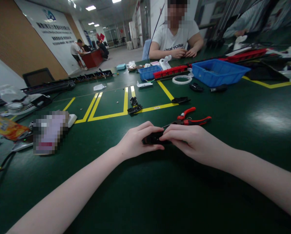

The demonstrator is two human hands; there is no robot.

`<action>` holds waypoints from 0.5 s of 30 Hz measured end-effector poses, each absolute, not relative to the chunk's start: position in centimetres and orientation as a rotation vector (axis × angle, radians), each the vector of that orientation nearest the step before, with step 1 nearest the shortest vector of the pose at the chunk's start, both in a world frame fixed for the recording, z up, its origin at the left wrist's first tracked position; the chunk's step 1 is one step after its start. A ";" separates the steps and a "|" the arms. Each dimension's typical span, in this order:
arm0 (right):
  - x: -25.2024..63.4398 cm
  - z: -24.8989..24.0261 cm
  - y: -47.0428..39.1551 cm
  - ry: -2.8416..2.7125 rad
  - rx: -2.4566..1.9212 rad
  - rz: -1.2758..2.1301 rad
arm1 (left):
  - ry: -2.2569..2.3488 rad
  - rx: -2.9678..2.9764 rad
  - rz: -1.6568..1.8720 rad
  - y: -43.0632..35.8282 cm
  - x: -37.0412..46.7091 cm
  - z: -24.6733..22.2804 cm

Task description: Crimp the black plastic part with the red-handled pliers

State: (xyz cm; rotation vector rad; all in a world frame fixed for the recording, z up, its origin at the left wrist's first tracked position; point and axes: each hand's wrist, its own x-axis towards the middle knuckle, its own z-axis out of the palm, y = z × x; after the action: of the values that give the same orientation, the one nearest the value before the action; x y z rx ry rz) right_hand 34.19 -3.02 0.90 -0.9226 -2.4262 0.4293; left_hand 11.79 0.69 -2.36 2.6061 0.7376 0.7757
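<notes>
Between my two hands sits a small black plastic part (151, 139), low over the green table. My left hand (138, 139) grips its left end, thumb below and fingers above. The fingertips of my right hand (188, 139) press on its top and right side, covering much of it. Just beyond my hands lie pliers (191, 119) with red and black handles, their jaws partly hidden behind my fingers. Farther off, black plastic pieces (135, 106) rest on yellow tape, and another black piece (181, 100) lies to their right.
Two blue bins (218, 73) (149, 72) stand toward the back, near a white tape ring (182, 79) and red strips (171, 71). A phone-like object (50, 131) and an orange snack bag (7, 125) are at left. Across the table sits a person in a white shirt (176, 39).
</notes>
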 end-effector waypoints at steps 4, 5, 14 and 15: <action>34.1 0.5 -3.0 -2.415 -0.918 0.341 | 0.738 2.595 0.787 0.7 11.8 -2.4; 34.1 0.5 -3.0 -2.415 -0.918 0.315 | 0.733 2.593 0.788 0.7 11.8 -2.4; 34.2 0.9 -3.1 -2.535 -0.898 0.156 | 0.725 2.580 0.771 0.8 11.8 -2.5; 34.2 0.9 -3.0 -2.543 -0.897 0.158 | 0.731 2.577 0.768 0.8 11.8 -2.5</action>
State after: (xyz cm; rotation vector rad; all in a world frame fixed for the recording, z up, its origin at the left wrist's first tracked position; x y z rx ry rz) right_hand 34.22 -3.04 0.89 -0.8971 -2.5431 0.1577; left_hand 11.78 0.84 -2.48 2.5768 0.7310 0.7677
